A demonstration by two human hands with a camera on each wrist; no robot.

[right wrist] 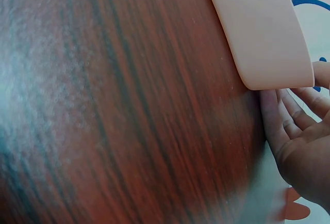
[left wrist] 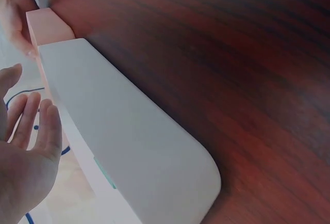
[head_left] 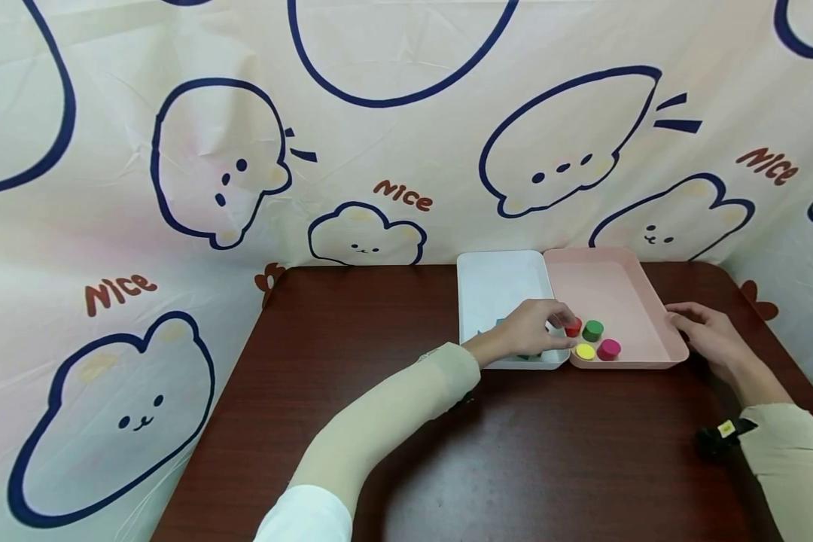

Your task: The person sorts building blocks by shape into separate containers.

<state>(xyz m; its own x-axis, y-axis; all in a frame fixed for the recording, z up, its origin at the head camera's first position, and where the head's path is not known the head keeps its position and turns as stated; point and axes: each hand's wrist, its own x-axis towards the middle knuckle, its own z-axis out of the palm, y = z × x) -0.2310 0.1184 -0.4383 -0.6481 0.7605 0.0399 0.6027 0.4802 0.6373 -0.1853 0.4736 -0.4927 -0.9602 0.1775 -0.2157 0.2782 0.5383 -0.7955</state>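
My left hand point(head_left: 531, 327) reaches across the white tray point(head_left: 504, 275) to the near left corner of the pink tray point(head_left: 603, 278). Its fingertips are right at a red round block point(head_left: 573, 327); in the left wrist view the fingers point(left wrist: 49, 126) are loosely spread, with nothing visible between them. Beside the red block lie a green block point(head_left: 592, 330), a yellow block point(head_left: 585, 351) and a magenta block point(head_left: 609, 349), all inside the pink tray. At that tray's right side, my right hand point(head_left: 714, 339) holds the edge, seen close up in the right wrist view.
Both trays stand side by side on a dark wood table point(head_left: 379, 316), near its back edge. Teal pieces point(head_left: 530, 356) in the white tray are partly hidden by the left hand. A printed cloth point(head_left: 447, 150) hangs behind the table. A black strap point(head_left: 725, 436) is at the right wrist.
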